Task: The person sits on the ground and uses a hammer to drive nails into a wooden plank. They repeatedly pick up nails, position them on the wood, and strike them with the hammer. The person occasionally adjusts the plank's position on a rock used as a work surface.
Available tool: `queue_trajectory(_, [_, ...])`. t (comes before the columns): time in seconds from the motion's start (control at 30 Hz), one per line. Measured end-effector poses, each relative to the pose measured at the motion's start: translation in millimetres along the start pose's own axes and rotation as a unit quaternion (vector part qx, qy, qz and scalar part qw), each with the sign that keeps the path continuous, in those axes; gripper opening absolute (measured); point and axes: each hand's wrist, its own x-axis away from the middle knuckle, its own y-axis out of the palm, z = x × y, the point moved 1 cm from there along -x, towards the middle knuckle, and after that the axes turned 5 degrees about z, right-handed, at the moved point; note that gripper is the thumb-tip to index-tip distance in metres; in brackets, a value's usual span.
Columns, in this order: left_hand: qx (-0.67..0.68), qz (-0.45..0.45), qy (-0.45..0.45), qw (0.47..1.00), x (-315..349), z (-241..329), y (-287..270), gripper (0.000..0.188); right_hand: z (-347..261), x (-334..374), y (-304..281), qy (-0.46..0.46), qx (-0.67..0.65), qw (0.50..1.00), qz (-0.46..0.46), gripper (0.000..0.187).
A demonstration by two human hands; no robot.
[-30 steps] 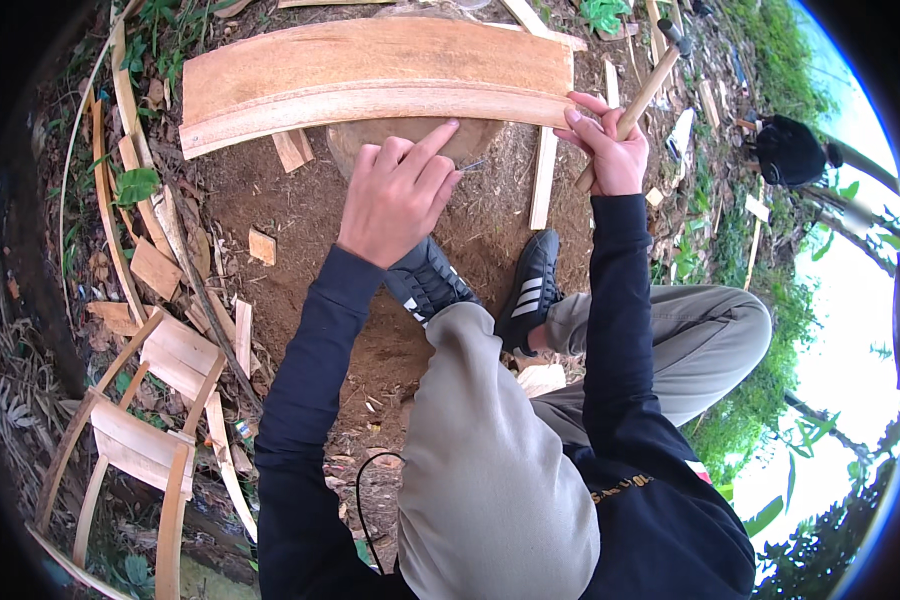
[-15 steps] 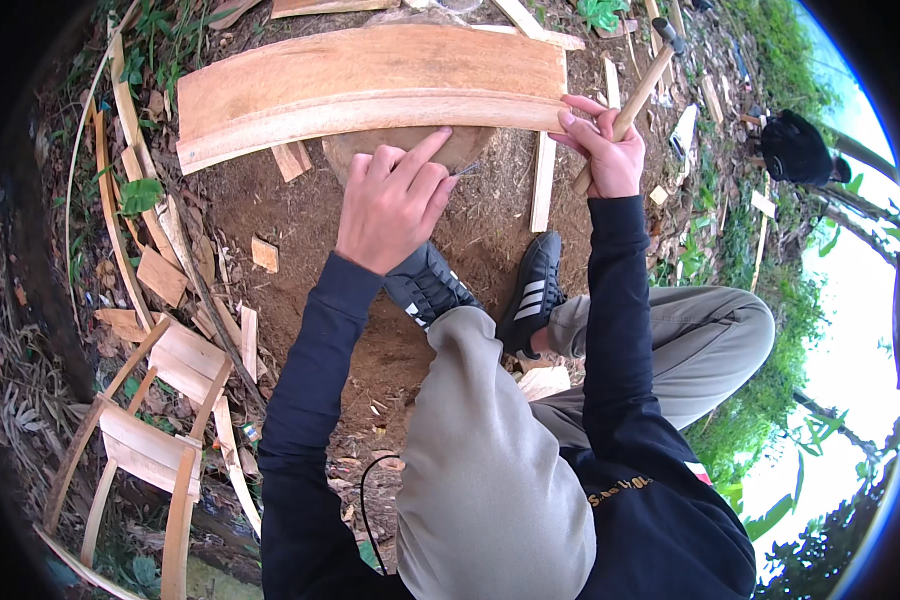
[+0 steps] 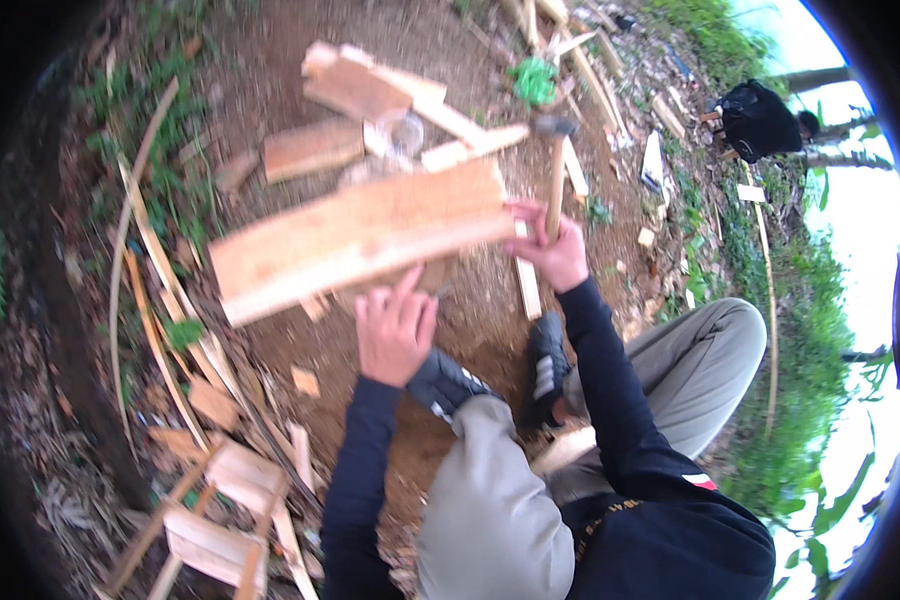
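Note:
A wide, slightly curved wooden board lies across in front of me, its left end tilted toward me. My right hand grips a hammer by its wooden handle, head up, while its fingers also touch the board's right end. Below the board's near edge is my left hand, its index finger stretched out to that edge and the other fingers partly bent. Part of a round wood stump shows under the board. A small thin dark item beside the left hand is too blurred to name.
Offcut boards and a clear round container lie beyond the board. A green plastic bundle is at the far right. Slatted wooden frames stand at lower left, near long curved strips. A person in black is farther right.
The view has shifted, showing more ground beyond the board. The board's left end now slopes more toward me, and the hammer stands more upright. Both hands keep nearly the same places along the board.

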Motion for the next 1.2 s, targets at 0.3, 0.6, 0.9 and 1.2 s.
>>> queue_trajectory(0.3, [0.011,-0.019,0.002,1.0,-11.4,6.6,-9.2,0.011,-5.3,-4.3,0.5,-0.016,0.046,0.998,0.03,0.035])
queue_trajectory(0.6, [-0.001,-0.02,0.014,1.0,-10.3,6.6,-8.2,0.01,-15.3,-4.5,0.3,-0.052,0.171,0.982,0.063,0.048])
queue_trajectory(0.9, [-0.014,0.049,0.071,0.996,-50.7,4.6,-1.0,0.008,-17.8,-6.6,-4.0,-0.04,0.187,0.98,0.051,0.044])
queue_trajectory(1.2, [-0.054,0.008,0.13,0.99,-86.9,-9.9,29.2,0.011,-11.1,-10.7,-5.9,-0.118,0.186,0.975,0.042,0.046])
